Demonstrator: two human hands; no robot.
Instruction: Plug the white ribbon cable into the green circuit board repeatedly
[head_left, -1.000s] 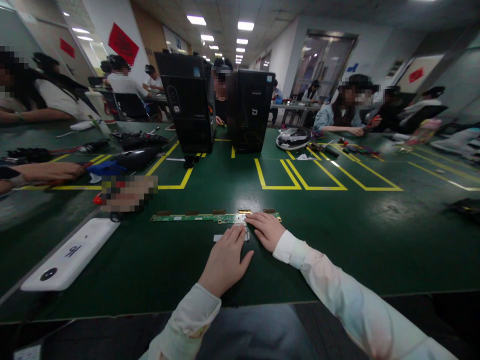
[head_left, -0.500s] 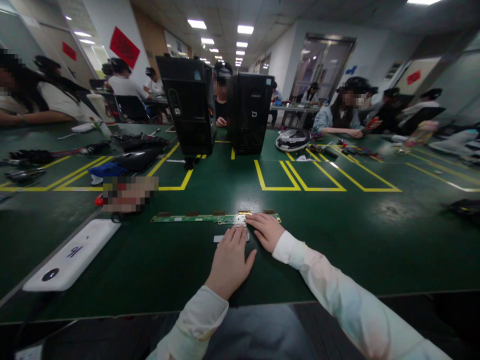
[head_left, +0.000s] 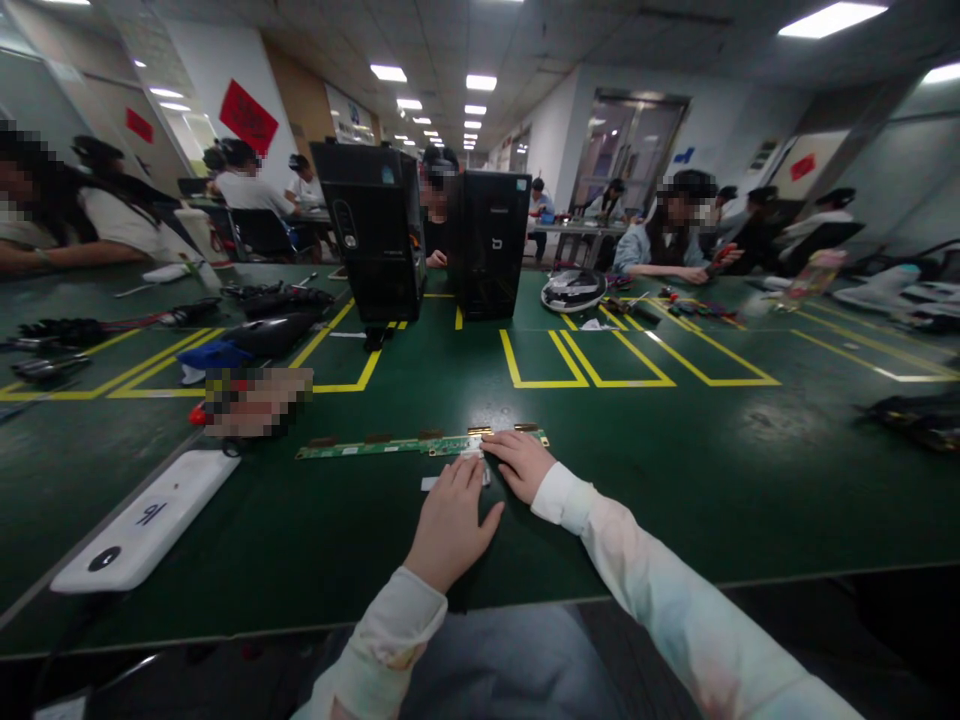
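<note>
A long, narrow green circuit board (head_left: 375,449) lies crosswise on the green table in front of me, with brown and gold tabs along its far edge. My left hand (head_left: 451,520) rests palm down just on the near side of it, fingers stretched forward and thumb apart. Its fingertips reach a small white piece (head_left: 474,446) at the board, and part of a flat white strip (head_left: 429,484) shows beneath that hand. From the right, my right hand (head_left: 526,465) lies over the board's right part. Its fingers are extended, their tips by the white piece; what lies underneath is hidden.
A white power strip (head_left: 146,522) lies to the left, near a blurred-out object (head_left: 259,402). Two black computer towers (head_left: 369,230) stand across the table. Cables and a dark tool with a blue part (head_left: 217,353) are at the left back. Several people sit beyond.
My view has shifted slightly, so the scene sits a little lower and further left. Both hands keep nearly the same pose at the circuit board.
</note>
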